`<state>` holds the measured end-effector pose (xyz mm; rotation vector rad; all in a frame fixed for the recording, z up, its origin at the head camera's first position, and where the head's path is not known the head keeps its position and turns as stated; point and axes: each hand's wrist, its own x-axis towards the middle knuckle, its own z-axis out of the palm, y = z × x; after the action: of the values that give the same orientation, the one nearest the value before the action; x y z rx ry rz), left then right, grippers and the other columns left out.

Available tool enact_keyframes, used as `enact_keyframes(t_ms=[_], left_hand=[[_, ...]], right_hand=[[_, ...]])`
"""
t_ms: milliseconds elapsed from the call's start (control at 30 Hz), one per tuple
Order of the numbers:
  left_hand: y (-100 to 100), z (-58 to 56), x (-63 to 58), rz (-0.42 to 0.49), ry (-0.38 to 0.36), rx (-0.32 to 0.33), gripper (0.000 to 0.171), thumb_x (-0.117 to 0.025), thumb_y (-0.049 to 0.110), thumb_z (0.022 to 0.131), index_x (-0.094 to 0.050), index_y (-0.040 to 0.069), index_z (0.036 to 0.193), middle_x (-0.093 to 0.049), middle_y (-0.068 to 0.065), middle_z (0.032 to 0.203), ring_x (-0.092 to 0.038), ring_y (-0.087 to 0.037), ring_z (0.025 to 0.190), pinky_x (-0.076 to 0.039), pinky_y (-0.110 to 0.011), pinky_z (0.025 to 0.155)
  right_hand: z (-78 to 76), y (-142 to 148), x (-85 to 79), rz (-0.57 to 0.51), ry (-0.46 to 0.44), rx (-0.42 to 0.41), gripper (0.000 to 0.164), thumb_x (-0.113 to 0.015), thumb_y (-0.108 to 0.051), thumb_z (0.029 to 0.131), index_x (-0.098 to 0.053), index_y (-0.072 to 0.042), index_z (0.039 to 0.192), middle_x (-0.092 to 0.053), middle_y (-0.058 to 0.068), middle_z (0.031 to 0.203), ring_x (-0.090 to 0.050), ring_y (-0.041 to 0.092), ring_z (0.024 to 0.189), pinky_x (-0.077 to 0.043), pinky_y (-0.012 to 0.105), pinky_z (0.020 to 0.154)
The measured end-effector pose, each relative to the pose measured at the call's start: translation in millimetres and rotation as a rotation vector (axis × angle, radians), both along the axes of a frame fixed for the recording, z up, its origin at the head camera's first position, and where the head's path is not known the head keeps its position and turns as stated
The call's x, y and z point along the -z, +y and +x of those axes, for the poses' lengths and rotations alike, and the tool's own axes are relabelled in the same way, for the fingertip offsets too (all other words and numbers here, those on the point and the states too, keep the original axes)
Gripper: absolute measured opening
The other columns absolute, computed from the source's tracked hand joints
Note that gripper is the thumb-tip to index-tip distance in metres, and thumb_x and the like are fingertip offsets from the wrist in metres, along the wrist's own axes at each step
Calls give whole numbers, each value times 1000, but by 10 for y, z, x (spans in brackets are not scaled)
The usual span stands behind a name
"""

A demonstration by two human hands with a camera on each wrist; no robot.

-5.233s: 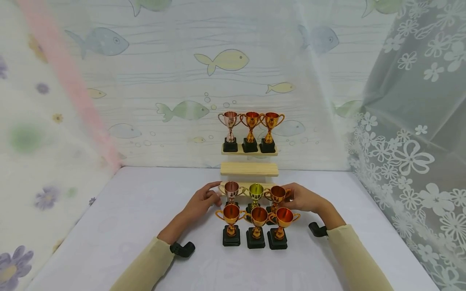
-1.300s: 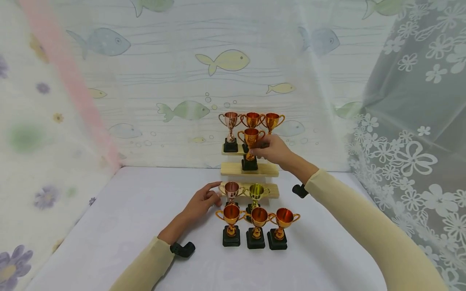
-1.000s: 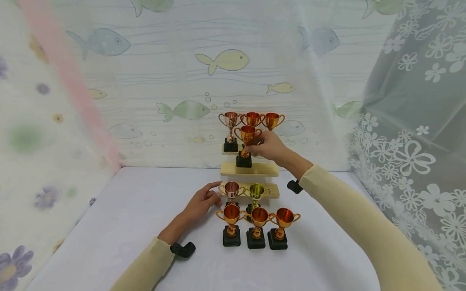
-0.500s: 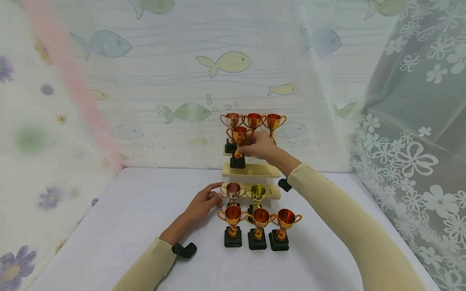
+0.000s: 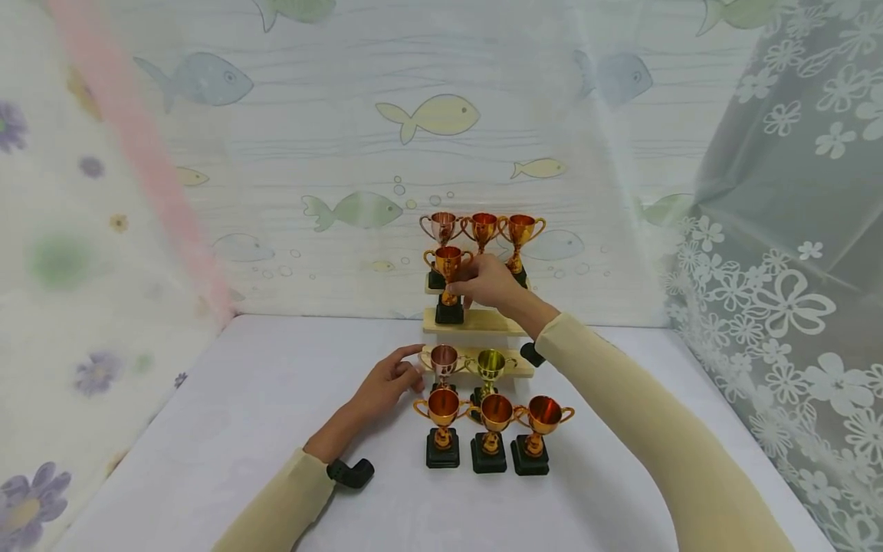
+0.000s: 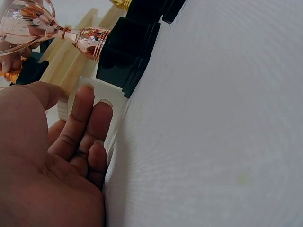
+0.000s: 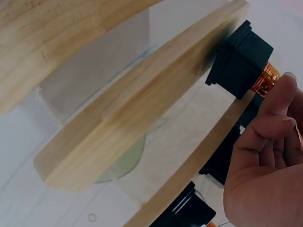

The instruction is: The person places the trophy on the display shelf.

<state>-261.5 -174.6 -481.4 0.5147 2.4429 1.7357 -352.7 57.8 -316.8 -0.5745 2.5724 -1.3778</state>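
Observation:
My right hand (image 5: 491, 284) pinches the stem of an orange-gold trophy cup (image 5: 448, 263), upright over the left end of the middle wooden shelf (image 5: 497, 322). Its black base (image 7: 240, 59) lies against or very near that shelf in the right wrist view; actual contact I cannot tell. At the left end of the lowest shelf (image 5: 522, 363), my left hand (image 5: 382, 387) has its index finger stretched toward the edge and the other fingers loosely bent, holding nothing. Close by it stands a rose-gold trophy cup (image 6: 28, 23).
On the top shelf stand a rose-gold trophy (image 5: 441, 227) and two orange-gold ones (image 5: 484, 227), partly hidden by my right hand. A yellow-gold trophy (image 5: 490, 365) is before the lowest shelf. Three orange-gold trophies (image 5: 444, 406) form the front row on the white table (image 5: 276, 383).
My right hand has taken the orange-gold trophy from the right of the table's back row, raised it, moved it leftward along the middle shelf and lowered it slightly. The left hand stays put.

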Motion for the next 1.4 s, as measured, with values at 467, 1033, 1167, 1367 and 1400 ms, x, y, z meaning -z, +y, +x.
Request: enact_keyframes(t_ms=[467,1033,1167,1367,1400], left_hand=[[-4,21,-11,13,0,-3,48,-51,17,105,-38,11,151,-69,-21,93,-67,-36,91,-48,-42,85],[12,38,-18,-21,-7,-63,46,-55,29,104,-44,24,148,-71,-5,88,-67,-20,85,-48,-36,89],[18,35,-17,-26,-12,-66,45,-56,29,104,-44,27,147,-70,-4,88,-67,-19,85,-47,-37,90],[10,29,-5,-26,-6,-58,47,-56,32,103,-43,25,148,-71,-5,88,-67,-20,86,-47,-37,90],[9,28,-4,-27,-4,-56,47,-56,32,103,-43,25,148,-71,-5,88,-67,-20,86,-47,-37,90]], right_hand=[[39,-72,25,-34,-33,-33,23,-72,-18,93,-71,-6,113,-73,9,101,-70,35,77,-52,49,87],[15,-126,65,-72,-56,-33,18,-73,-19,92,-74,-6,105,-74,10,99,-70,33,73,-52,49,79],[17,-127,76,-59,-51,-34,18,-73,-20,93,-74,-8,105,-74,9,100,-71,33,75,-51,44,74],[25,-86,62,-14,-31,-55,21,-72,-25,93,-75,-11,108,-74,8,101,-72,29,76,-45,39,64],[31,-76,53,-3,-25,-62,22,-72,-26,93,-74,-11,109,-74,9,102,-72,28,76,-45,39,64]])
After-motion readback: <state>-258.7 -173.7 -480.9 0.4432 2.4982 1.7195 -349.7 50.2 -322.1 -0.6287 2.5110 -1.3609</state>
